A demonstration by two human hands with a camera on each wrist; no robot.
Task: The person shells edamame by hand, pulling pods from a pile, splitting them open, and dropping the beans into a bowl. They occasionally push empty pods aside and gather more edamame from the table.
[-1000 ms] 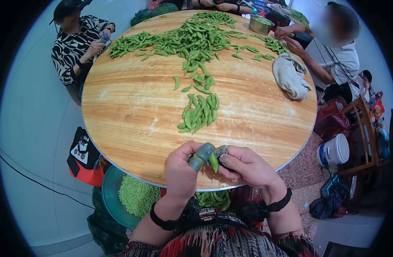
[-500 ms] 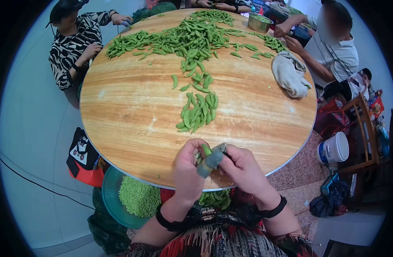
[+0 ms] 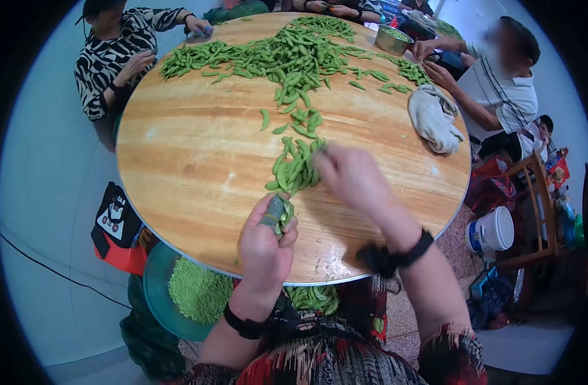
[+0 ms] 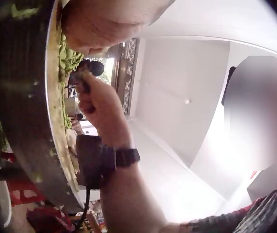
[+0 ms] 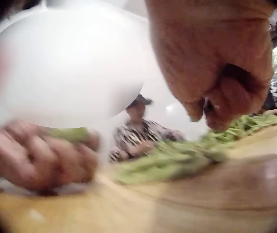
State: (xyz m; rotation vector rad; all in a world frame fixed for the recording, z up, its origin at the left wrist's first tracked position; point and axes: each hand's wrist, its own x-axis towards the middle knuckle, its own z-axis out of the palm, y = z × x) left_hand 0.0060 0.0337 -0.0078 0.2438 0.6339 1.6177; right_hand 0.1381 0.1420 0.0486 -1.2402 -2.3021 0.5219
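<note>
My left hand (image 3: pixel 263 244) grips several green soybean pods (image 3: pixel 285 215) above the near part of the round wooden table (image 3: pixel 191 186). A grey cover (image 3: pixel 275 210) with a yellow band sits on its thumb. Motion blurs my right hand (image 3: pixel 358 179), which reaches forward over the table, fingertips at the right edge of a small heap of soybean pods (image 3: pixel 294 168). In the right wrist view, the fingers of the right hand (image 5: pixel 216 63) look curled; I cannot tell whether they hold a pod. Green also shows in the left hand (image 5: pixel 41 155) there.
A large pile of pods (image 3: pixel 294 54) covers the table's far side. A grey cloth (image 3: pixel 435 119) and a metal pot (image 3: pixel 393 40) lie to the right. Below the left edge, a green basin (image 3: pixel 154 276) holds shelled beans (image 3: pixel 201 292). Other people sit around the table.
Earlier, both hands were together working on a pod. Now the right hand has moved forward to the small heap, while the left stays near with pods in it, turned upward.
</note>
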